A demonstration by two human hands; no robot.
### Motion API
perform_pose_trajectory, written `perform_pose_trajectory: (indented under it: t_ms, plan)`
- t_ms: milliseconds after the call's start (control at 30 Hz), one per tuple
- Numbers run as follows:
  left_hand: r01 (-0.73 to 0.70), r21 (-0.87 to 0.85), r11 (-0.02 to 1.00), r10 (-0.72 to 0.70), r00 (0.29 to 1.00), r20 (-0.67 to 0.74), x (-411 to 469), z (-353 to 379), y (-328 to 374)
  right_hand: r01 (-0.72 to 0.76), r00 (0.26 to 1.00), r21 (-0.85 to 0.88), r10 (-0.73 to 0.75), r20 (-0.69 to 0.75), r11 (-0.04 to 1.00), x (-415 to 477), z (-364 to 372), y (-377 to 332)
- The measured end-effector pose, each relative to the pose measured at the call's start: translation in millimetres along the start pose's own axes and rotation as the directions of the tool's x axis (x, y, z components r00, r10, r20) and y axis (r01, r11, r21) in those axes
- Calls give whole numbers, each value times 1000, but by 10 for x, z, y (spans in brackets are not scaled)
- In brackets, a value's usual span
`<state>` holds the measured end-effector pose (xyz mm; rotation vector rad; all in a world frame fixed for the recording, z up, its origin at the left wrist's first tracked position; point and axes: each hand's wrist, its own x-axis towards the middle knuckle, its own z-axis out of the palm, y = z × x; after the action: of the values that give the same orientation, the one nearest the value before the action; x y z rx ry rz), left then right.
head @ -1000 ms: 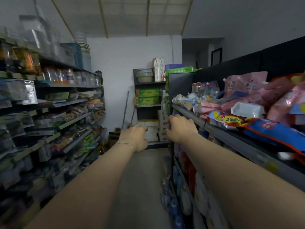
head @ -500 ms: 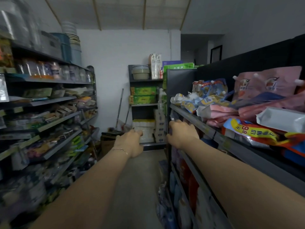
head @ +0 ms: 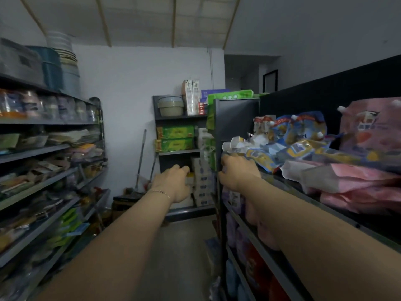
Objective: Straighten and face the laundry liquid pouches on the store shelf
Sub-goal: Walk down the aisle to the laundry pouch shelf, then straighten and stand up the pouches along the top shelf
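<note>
Laundry liquid pouches lie in a jumbled heap on the top right shelf (head: 325,211). Blue and yellow pouches (head: 299,148) lie toppled at the far end, and flat pink pouches (head: 355,181) are nearer me. One pink pouch (head: 368,127) stands upright against the dark back panel. My right hand (head: 238,172) is at the shelf's far front corner, its back toward me. Its fingers curl right under a white and yellow pouch (head: 236,146); the grip is hidden. My left hand (head: 173,183) hangs in the aisle with loosely curled fingers, holding nothing.
Packed shelving (head: 43,187) lines the left side of the narrow aisle. A back unit (head: 175,137) holds green boxes and bowls, with a broom (head: 141,157) leaning beside it. More pouches fill the lower right shelves (head: 236,235). The grey floor (head: 184,257) runs between.
I have moved forward along the aisle. My right hand slid along the shelf's front edge to its far corner by the white and yellow pouch. My left hand stayed outstretched.
</note>
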<state>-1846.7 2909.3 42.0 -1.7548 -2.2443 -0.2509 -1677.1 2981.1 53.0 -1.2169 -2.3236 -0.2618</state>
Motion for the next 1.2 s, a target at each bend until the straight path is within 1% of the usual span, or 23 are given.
perform_pose_trajectory:
  t_ms: [67, 200, 433, 567, 733, 833, 933, 1000, 1133, 1200]
  plan:
    - [-22, 5, 1000, 22, 1000, -14, 330, 87, -116, -12, 1000, -1, 12, -25, 1000, 293, 148, -13]
    - [-49, 4, 999, 49, 999, 4, 920, 352, -303, -22, 1000, -39, 22, 5, 999, 783, 526, -4]
    - [-114, -26, 993, 114, 994, -2, 1653, 774, -481, -41, 999, -63, 40, -10, 997, 1441, 984, 125]
    - [-135, -37, 990, 135, 991, 10, 2083, 1005, -544, -54, 998, -68, 55, 17, 996, 1831, 1251, 229]
    - [-158, -69, 985, 158, 987, -2, 2819, 1264, -586, -95, 995, -77, 95, 0, 993, 2419, 1559, 487]
    - [-179, -83, 980, 180, 984, 4, 3393, 1357, -537, -119, 993, -112, 118, -17, 987, 2884, 1709, 743]
    - [-231, -83, 969, 229, 973, -37, 3964, 1354, -474, -192, 981, -92, 187, -57, 977, 3346, 1814, 1023]
    - [-266, -116, 957, 257, 963, -85, 4323, 1361, -449, -220, 973, -107, 210, -99, 970, 3624, 1903, 1170]
    - [-318, -133, 939, 302, 945, -125, 4865, 1488, -402, -220, 973, -140, 209, -95, 965, 4068, 2096, 1311]
    - [-338, -179, 924, 317, 939, -137, 5124, 1593, -387, -214, 976, -170, 203, -81, 962, 4267, 2197, 1357]
